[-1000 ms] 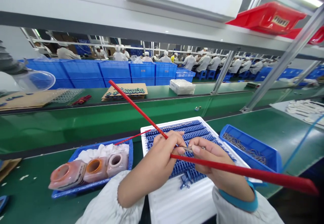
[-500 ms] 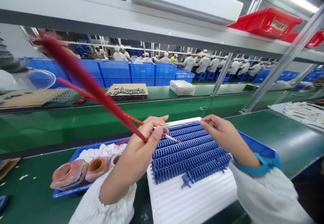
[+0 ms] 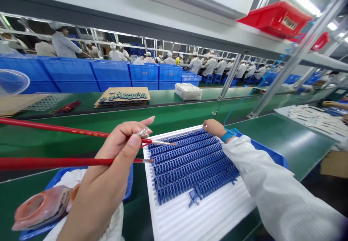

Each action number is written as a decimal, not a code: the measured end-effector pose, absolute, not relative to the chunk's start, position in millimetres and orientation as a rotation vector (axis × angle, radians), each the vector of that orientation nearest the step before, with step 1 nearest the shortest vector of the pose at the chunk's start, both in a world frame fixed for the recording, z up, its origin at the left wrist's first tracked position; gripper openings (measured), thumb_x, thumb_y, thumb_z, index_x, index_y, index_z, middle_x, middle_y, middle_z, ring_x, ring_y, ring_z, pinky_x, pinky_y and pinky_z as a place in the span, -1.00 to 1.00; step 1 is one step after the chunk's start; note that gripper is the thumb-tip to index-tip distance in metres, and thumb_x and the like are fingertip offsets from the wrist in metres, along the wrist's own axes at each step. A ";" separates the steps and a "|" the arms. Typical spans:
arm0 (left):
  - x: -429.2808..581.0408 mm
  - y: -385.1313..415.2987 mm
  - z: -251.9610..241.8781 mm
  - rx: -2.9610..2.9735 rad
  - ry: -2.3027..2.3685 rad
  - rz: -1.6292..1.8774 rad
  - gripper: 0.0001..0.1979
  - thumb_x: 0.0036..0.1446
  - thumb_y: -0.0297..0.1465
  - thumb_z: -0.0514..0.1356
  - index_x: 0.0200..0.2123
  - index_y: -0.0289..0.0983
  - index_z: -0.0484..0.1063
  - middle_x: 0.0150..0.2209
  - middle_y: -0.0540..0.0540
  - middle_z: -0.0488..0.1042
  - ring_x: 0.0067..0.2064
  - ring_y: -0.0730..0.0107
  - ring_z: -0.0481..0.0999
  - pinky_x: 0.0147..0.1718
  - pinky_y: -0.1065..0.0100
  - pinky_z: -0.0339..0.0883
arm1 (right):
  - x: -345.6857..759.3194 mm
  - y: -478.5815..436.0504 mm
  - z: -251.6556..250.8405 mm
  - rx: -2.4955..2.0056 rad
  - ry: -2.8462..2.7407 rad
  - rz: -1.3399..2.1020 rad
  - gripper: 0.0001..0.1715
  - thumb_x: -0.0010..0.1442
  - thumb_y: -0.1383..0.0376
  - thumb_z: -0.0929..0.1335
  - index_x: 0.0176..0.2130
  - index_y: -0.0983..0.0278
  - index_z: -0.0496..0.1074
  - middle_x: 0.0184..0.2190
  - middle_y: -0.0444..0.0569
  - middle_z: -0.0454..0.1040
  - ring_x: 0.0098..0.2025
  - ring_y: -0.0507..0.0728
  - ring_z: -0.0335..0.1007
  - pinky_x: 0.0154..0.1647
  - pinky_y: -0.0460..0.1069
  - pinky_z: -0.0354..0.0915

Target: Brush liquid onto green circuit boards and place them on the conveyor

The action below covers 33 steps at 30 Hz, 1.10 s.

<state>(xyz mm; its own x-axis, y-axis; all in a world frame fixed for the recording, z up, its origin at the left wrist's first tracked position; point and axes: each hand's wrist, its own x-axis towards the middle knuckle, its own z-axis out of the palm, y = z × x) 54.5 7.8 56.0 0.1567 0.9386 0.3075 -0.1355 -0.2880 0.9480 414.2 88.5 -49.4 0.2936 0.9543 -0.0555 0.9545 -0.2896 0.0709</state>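
Observation:
My left hand [image 3: 108, 172] is closed around two red-handled paintbrushes [image 3: 58, 162], their bristle tips pointing right, over the tray's left edge. A small silvery piece [image 3: 142, 132] shows between its thumb and fingers, too small to name. My right hand [image 3: 214, 127] is at the far edge of a white ribbed tray [image 3: 190, 223], fingers curled together; what they hold, if anything, is hidden. Rows of small blue plastic clip-like parts [image 3: 187, 161] fill the upper part of the tray. Nearer me, a few blue pieces [image 3: 194, 196] lie apart from the rows.
Left of the tray, a blue bin [image 3: 129, 183] holds an orange-stained bottle [image 3: 40, 206] and white cloth. Behind a green ledge stand cardboard with small parts [image 3: 123, 96] and a stack of clear trays [image 3: 188, 91]. A metal post [image 3: 231, 76] rises ahead. White pieces [image 3: 315, 119] lie at right.
My view has shifted. The left hand has moved left and nearer, and the brushes have swung down to nearly level. My right hand has moved away from me, to the tray's far edge.

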 end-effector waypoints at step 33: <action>52.4 21.6 37.6 1.556 0.975 1.333 -0.81 0.16 -0.11 0.14 -0.31 -0.05 0.44 -0.01 0.14 0.49 0.21 0.21 0.30 0.22 0.25 0.09 | 416.3 113.9 -51.7 2.225 1.871 -0.167 -0.76 0.45 0.26 0.35 -0.09 0.45 0.39 -0.15 0.04 0.31 -0.09 0.15 0.30 -0.01 0.07 0.34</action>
